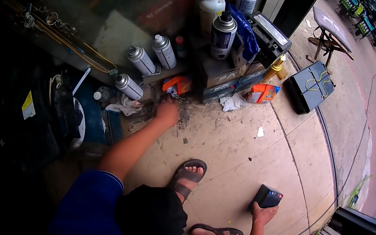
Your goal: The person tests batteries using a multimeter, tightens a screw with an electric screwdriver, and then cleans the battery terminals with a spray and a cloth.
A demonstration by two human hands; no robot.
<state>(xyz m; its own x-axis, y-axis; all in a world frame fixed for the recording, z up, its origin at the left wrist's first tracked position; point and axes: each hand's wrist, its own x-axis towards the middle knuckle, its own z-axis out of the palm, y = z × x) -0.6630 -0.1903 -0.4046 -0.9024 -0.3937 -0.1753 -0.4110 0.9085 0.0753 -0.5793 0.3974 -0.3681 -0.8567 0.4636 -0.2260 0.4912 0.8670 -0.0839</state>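
My right hand [264, 216] grips a small black block-shaped battery [263, 199] with red and blue marks on its end, holding it over the floor at the lower right. At the upper middle, my left hand [167, 111] reaches down to the floor just before an orange packet [179, 85]. Its fingertips are blurred among small dark debris, so whether they hold anything is unclear. A crumpled whitish cloth [127, 107] lies left of that hand. Close by it are a tilted spray can [128, 86] and two more cans, a white-capped one [164, 51] and another [141, 60].
Stacked batteries [236, 82] carry a spray can [223, 35], a spray bottle [211, 8] and a blue bag [243, 41]. A large black battery [309, 87] with a yellow cord and an orange-blue packet [262, 94] stand right. My sandalled feet [189, 175] are between my hands.
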